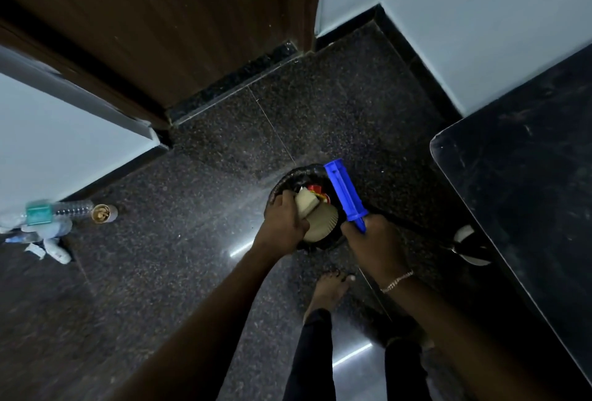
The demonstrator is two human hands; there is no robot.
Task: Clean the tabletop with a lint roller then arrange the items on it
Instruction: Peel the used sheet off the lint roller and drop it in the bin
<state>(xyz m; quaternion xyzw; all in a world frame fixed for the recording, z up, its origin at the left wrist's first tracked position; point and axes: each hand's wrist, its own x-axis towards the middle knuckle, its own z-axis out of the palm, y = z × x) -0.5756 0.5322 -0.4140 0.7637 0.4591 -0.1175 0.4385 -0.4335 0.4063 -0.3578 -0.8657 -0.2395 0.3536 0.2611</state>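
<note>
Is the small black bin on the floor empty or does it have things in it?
Not empty. The black bin holds red and yellow scraps, and the left hand is pressing pale used roller sheets into its mouth.

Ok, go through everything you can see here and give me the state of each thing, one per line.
Lint roller: held upright-tilted over the bin by the right hand.
Paper wad: gripped by the left hand, at the bin's mouth.
Bin: open, lined in black, holding trash.
Table: dark top, bare where visible.
Plastic bottle: lying on the floor by the wall.
Paper cup: tipped on its side.
</note>
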